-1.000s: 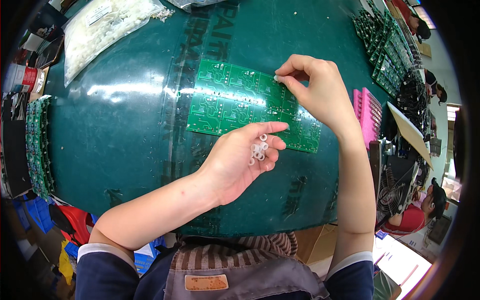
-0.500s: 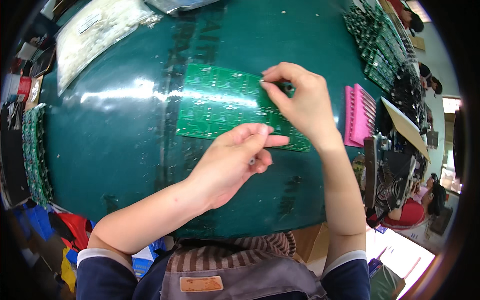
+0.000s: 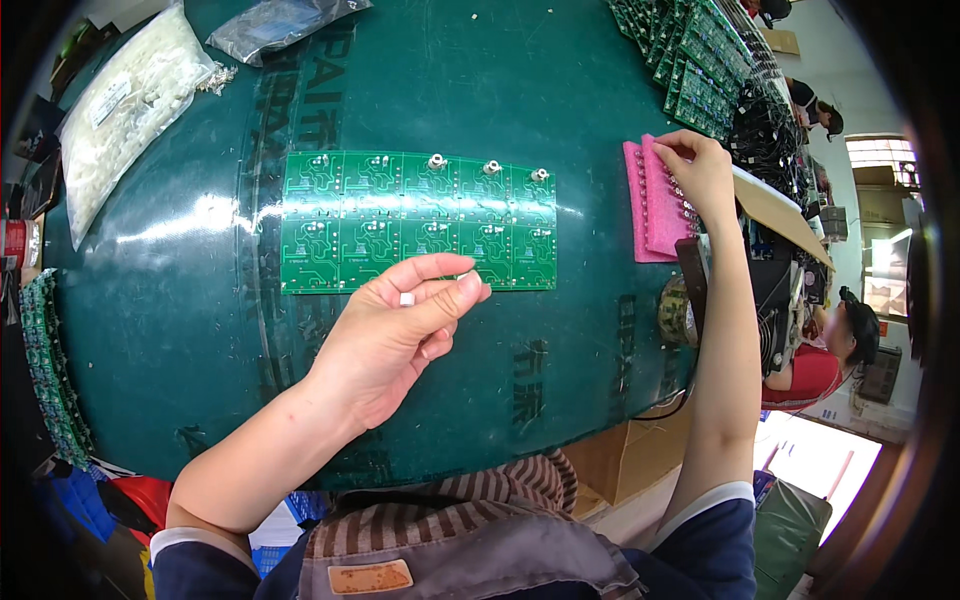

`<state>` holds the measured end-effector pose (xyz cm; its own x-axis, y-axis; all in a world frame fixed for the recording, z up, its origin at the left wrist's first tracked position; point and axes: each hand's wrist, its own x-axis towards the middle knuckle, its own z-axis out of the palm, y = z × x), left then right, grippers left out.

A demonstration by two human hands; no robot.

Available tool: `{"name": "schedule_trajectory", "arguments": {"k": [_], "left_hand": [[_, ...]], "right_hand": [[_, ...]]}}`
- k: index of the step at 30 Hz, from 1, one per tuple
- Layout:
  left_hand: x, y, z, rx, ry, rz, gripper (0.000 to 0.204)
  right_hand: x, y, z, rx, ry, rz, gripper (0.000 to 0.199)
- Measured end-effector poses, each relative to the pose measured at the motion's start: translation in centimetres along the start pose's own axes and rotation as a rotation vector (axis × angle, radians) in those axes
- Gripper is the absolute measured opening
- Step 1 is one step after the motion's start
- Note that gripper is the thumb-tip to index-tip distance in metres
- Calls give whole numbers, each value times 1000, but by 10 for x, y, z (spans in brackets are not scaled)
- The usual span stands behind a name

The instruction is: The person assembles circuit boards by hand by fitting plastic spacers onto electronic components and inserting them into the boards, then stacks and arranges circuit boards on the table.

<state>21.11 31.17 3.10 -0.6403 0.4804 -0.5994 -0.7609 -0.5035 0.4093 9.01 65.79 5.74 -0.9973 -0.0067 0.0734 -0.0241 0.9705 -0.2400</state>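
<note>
Head view shows two plastic bags, one clear and full of white pieces [image 3: 130,115], one grey [image 3: 285,25], beyond the left half of the flat green circuit-board panel [image 3: 420,212], whose far edge carries three shiny upright cylindrical parts [image 3: 491,168]. Across its near edge, the left hand [image 3: 395,325] curls loosely around at least one smooth white spacer [image 3: 406,299]; to its right, the right hand's [image 3: 703,170] thumb and forefinger bend together at two soft pink foam strips [image 3: 660,220], any grasp impossible to tell.
</note>
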Motion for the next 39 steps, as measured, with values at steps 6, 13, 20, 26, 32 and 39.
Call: {"name": "schedule_trajectory", "arguments": {"k": [6, 13, 20, 26, 32, 39], "left_hand": [[4, -4, -2, -49, -53, -7, 25], [3, -4, -10, -130, -130, -16, 26], [5, -6, -8, -100, -162, -23, 28], [2, -4, -8, -127, -158, -40, 29], [2, -3, -7, -97, -142, -47, 27], [2, -3, -11, -184, -228, -122, 28]], "right_hand": [[-9, -18, 3, -36, 243, -121, 14], [-94, -163, 21, 1116, -155, -82, 13], [-114, -170, 39, 1252, -228, -108, 12], [-113, -172, 37, 1041, -123, -278, 9], [-111, -172, 34, 938, -162, -305, 12], [-101, -171, 39, 1137, -280, -276, 13]]}}
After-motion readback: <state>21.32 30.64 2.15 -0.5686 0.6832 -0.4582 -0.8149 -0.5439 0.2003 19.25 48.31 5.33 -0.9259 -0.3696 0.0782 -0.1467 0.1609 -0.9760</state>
